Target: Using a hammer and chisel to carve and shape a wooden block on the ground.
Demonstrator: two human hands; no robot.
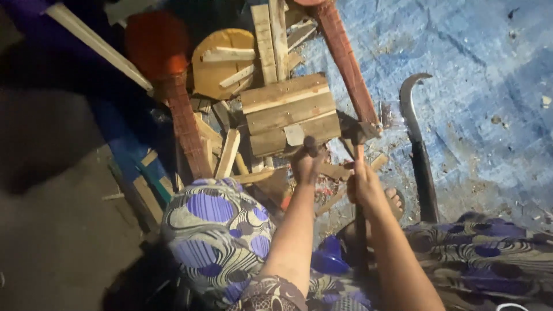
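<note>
Seated on the floor, wooden plank panel (288, 112) braced at 12 o'clock so both arms reach it; left hand (305, 164) closed around a small upright piece against the panel's lower edge, apparently pinning it steady. Right hand (364, 187) wrapped tight on the hammer (358, 138) handle, head just at the panel's 3 o'clock corner. Curved sickle (416, 132) lies apart at 3 o'clock on the blue tarp (489, 86).
</note>
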